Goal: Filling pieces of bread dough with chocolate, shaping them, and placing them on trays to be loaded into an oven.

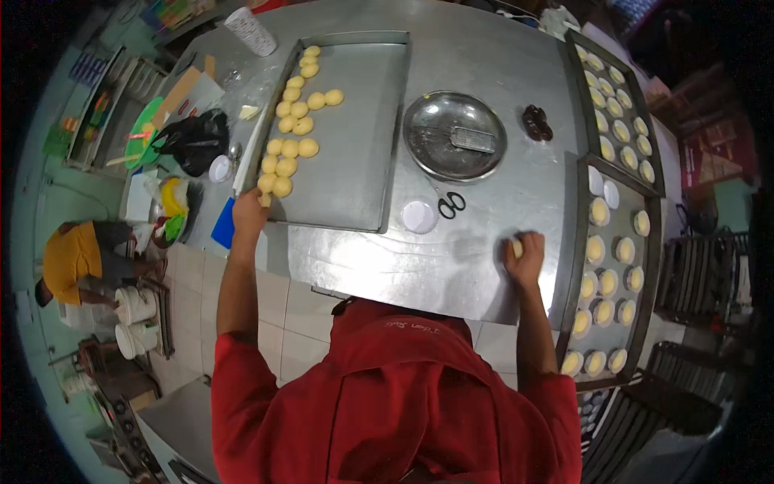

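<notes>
At the near left corner of the metal tray (347,137), my left hand (249,211) is closed with its fingers on a small yellow dough ball (265,200). Several more dough balls (286,167) lie clustered along that tray's left side. Over on the right, my right hand (526,256) is curled above the steel table (387,266), closed round a pale dough piece (517,248). A round white paper cup liner (419,217) and black-handled scissors (451,206) lie between my hands. Beyond them sits a round metal bowl (435,165) holding a small grater (473,139).
Two dark trays of dough in paper cups (603,313) stand along the right edge. A dark brown lump (537,123) rests beside the bowl. A black plastic bag (196,143) and patterned cup (251,31) are at the left. A person in yellow (72,262) bends near white buckets (135,306).
</notes>
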Available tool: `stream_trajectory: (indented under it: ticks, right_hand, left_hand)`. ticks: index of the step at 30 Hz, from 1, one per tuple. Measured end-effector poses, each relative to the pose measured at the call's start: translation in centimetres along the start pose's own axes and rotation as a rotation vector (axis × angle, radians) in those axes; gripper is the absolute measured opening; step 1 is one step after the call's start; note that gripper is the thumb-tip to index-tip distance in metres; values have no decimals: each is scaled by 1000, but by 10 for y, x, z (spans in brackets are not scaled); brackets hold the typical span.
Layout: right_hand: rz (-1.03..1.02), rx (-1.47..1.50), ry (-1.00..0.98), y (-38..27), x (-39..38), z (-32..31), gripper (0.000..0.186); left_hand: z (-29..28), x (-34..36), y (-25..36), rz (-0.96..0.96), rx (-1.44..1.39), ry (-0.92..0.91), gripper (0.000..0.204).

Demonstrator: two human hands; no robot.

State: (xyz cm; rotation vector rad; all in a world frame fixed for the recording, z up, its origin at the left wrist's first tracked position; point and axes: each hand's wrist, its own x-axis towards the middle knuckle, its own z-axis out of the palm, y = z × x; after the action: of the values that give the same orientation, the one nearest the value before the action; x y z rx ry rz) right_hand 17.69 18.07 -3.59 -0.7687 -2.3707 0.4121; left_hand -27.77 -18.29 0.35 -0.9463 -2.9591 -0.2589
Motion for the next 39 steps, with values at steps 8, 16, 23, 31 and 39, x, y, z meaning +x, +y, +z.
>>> stream_trajectory:
  ticks: [8,16,23,31,39]
  right_hand:
    - [-50,69,-16,-36,-31,12,23]
    - [45,11,87,6,-7,5,23]
    - [-37,52,4,-25,-48,2,28]
    - [47,-12,17,15,-20,2,28]
    - [-45,171,-219,-15,-17,-32,40]
  left_hand:
    - [19,13,-15,-24,40,-33,31]
    - [4,16,-1,40,-1,-24,23]
    - [-58,-27,102,210,-333,119,24]
    - [-44,-90,207,368,-818,-77,25]
    - [10,-136,231,488,-710,-339,26]
